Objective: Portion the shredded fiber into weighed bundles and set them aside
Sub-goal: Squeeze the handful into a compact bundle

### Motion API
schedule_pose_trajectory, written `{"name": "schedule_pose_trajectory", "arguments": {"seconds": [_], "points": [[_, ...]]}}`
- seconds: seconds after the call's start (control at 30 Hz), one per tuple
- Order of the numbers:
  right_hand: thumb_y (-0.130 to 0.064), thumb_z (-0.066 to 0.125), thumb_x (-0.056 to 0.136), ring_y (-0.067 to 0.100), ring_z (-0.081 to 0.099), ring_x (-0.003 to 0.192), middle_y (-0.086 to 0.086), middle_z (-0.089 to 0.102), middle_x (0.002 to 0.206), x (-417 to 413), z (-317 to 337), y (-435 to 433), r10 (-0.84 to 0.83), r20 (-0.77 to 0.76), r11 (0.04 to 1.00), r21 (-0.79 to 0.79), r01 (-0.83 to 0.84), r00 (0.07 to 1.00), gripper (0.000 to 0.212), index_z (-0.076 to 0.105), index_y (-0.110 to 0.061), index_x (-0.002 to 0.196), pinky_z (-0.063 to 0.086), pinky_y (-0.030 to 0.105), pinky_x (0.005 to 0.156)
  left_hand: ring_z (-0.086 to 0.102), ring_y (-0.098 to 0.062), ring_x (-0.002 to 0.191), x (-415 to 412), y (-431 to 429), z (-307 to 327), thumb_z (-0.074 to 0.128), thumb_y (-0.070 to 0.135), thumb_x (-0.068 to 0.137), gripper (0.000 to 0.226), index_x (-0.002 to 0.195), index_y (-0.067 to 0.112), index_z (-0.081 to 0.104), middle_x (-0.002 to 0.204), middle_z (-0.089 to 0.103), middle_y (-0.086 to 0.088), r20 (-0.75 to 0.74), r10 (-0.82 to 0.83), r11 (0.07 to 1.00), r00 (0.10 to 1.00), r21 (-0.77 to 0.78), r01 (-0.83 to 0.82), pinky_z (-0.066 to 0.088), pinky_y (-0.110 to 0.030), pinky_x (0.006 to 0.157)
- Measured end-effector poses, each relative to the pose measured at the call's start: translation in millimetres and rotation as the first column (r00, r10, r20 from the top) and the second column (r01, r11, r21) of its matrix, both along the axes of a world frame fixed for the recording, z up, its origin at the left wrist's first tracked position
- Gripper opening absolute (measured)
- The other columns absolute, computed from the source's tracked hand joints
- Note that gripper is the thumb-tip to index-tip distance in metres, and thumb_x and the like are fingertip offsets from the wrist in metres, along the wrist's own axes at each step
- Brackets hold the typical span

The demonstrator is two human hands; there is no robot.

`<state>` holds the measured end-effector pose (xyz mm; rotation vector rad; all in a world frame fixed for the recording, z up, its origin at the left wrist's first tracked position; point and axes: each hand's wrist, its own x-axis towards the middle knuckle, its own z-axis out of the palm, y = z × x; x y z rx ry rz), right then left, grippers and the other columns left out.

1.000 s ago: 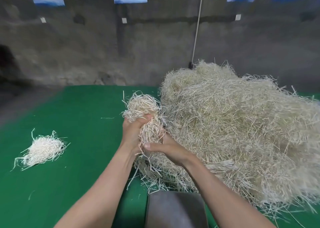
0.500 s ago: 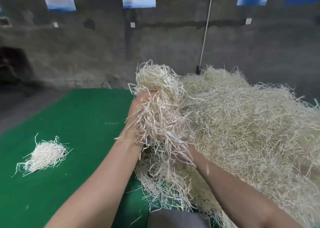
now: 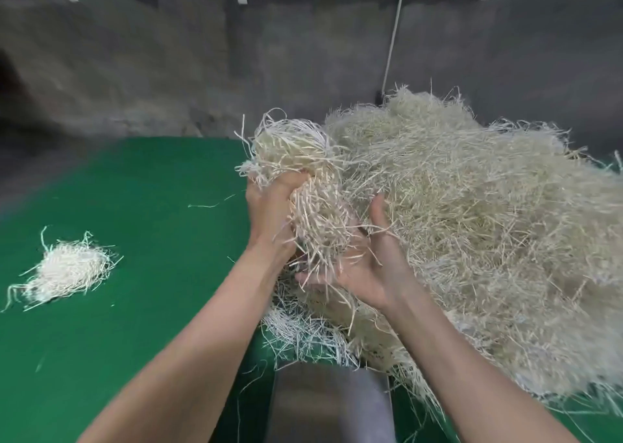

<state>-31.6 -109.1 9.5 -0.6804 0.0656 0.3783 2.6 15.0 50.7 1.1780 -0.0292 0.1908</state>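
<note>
A big heap of pale shredded fiber [image 3: 488, 227] covers the right half of the green table [image 3: 145, 213]. My left hand [image 3: 269, 217] grips a handful of fiber [image 3: 303, 173] lifted at the heap's left edge; its strands hang down past the fingers. Just below and to the right, my right hand [image 3: 367, 267] is spread palm-up under the hanging strands, fingers relaxed. A small separate bundle of fiber [image 3: 65, 270] lies on the table at the far left.
A grey metal plate [image 3: 330, 405], perhaps a scale pan, sits at the near edge between my forearms, partly under stray strands. A concrete wall [image 3: 303, 55] with a hanging cord [image 3: 392, 35] rises behind the table. Loose strands lie scattered on the green surface.
My left hand raised the handful out of the heap and has since lowered it a little. My right hand let go of the strands and now lies spread beneath them.
</note>
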Motion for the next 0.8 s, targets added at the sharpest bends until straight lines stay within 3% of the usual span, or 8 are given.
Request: {"name": "schedule_pose_trajectory", "arguments": {"seconds": [0.07,0.13,0.27,0.37,0.47,0.63,0.7,0.8], "points": [[-0.066,0.079,0.053,0.049,0.048,0.120,0.027,0.037,0.141,-17,-13,7,0.072,-0.022,0.994,0.083,-0.070,0.997,0.095,0.047,-0.029,0.134,0.039,0.072,0.090,0.054,0.014,0.091,-26,-4,-31,0.068,0.009,0.080,0.057,0.108,0.054,0.046,0.097,0.057,0.034,0.168,0.054,0.977,0.984,0.194,-0.087,0.039,-0.005,0.077],[-0.058,0.082,0.057,0.042,0.062,0.105,0.027,0.056,0.124,-30,-23,13,0.059,-0.031,0.995,0.087,-0.056,0.998,0.084,0.059,-0.014,0.125,0.051,0.056,0.086,0.058,0.012,0.093,-53,-4,-64,0.068,-0.001,0.079,0.062,0.118,0.044,0.049,0.099,0.062,0.032,0.212,-0.045,0.934,0.976,0.356,-0.034,0.044,-0.004,0.076],[-0.043,0.082,0.062,0.038,0.060,0.110,0.020,0.061,0.123,-48,-50,22,-0.121,-0.174,0.979,-0.183,0.089,0.977,0.079,0.054,-0.008,0.128,0.052,0.047,0.088,0.058,0.004,0.106,-97,22,-118,0.080,0.015,0.068,0.066,0.122,0.035,0.049,0.114,0.063,0.023,-0.018,-0.291,0.853,0.956,0.447,0.268,0.046,-0.012,0.086],[-0.055,0.085,0.042,0.035,0.047,0.125,0.018,0.043,0.142,-73,-81,28,-0.267,-0.186,0.816,-0.566,0.119,0.946,0.120,0.034,-0.011,0.142,0.045,0.044,0.097,0.063,-0.021,0.106,-115,48,-137,0.069,0.019,0.066,0.056,0.118,0.035,0.056,0.124,0.062,-0.006,-0.150,-0.425,0.871,0.893,0.202,0.448,0.051,-0.029,0.084],[-0.035,0.067,0.081,0.027,0.028,0.138,0.008,0.022,0.154,-85,-105,28,-0.400,0.000,0.570,-0.783,0.249,0.916,0.090,0.013,-0.015,0.150,0.030,0.043,0.107,0.056,-0.031,0.112,-120,63,-149,0.055,0.011,0.062,0.066,0.128,0.020,0.053,0.138,0.049,-0.019,-0.387,-0.423,0.906,0.819,-0.144,0.399,0.048,-0.052,0.087],[-0.028,0.063,0.088,0.022,0.039,0.128,0.002,0.038,0.144,-104,-123,37,-0.354,0.146,0.511,-0.797,0.322,0.924,0.065,0.027,-0.032,0.141,0.035,0.041,0.107,0.067,-0.025,0.102,-129,46,-146,0.051,0.053,0.088,0.046,0.123,0.025,0.062,0.112,0.069,-0.008,-0.516,-0.650,0.746,0.557,-0.298,0.595,0.055,-0.042,0.072],[-0.036,0.065,0.086,0.018,0.055,0.111,-0.013,0.059,0.121,-117,-129,37,-0.178,0.120,0.515,-0.834,0.197,0.977,0.056,0.037,-0.034,0.134,0.051,0.033,0.090,0.071,-0.012,0.082,-126,33,-148,0.066,0.042,0.084,0.063,0.137,0.016,0.044,0.099,0.071,-0.007,-0.597,-0.462,0.863,0.656,-0.133,0.488,0.057,-0.028,0.063],[-0.049,0.074,0.071,0.004,0.047,0.113,-0.032,0.045,0.115,-136,-124,9,0.003,0.133,0.451,-0.885,0.118,0.991,0.062,0.043,-0.043,0.124,0.041,0.020,0.090,0.049,-0.020,0.123,-122,40,-164,0.077,0.031,0.075,0.082,0.144,0.019,0.035,0.142,0.045,-0.009,-0.542,-0.037,0.825,0.839,0.457,0.332,0.039,-0.037,0.099]]}}
